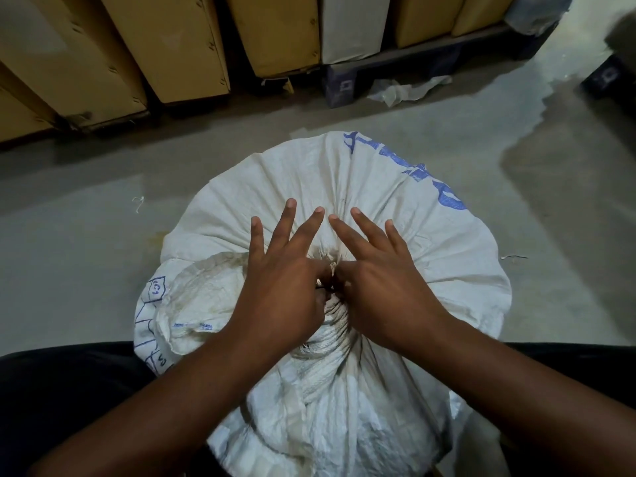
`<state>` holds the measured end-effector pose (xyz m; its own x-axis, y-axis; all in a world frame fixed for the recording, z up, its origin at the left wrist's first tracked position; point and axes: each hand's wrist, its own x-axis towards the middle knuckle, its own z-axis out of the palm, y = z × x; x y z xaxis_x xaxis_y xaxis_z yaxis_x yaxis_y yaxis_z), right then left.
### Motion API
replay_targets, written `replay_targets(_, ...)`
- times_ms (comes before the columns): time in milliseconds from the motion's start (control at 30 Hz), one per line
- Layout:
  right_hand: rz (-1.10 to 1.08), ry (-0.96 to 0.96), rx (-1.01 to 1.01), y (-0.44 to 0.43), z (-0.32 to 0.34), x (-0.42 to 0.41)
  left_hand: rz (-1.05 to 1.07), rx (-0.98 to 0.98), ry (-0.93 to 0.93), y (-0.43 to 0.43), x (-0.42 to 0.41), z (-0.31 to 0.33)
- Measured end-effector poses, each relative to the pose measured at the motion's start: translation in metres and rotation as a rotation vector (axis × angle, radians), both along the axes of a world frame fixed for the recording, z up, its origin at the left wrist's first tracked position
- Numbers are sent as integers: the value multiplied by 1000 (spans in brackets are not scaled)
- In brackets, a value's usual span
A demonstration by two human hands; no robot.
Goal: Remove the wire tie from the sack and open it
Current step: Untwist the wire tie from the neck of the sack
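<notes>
Your hands are pinching at the tied neck of the sack.

From the head camera: your left hand (282,290) and right hand (385,287) meet at the gathered neck of the white sack (395,215), which stands on the floor (86,218) between your legs. Thumb and forefinger of each pinch the dark wire tie (325,288) (barely visible between them), the other fingers splayed clear, probably to untwist it. The neck is bunched shut, so the sack is not yet open.

Cardboard boxes (172,46), plastic scrap (402,89), floor (86,208)
</notes>
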<state>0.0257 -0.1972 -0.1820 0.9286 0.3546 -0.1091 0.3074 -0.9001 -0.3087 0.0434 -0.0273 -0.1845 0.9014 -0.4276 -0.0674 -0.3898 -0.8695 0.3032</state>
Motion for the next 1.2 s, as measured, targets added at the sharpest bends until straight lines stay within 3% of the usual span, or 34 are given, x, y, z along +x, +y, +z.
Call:
replay_targets(300,-6,200,57,-6,-2,10,24,-67,81,0,0,-6)
replay_targets(1000,77,162,79,-9,5,17,92,-165,230,-1,10,5)
replay_targets(1200,114,76,56,-8,4,15,98,-183,230,0,10,6)
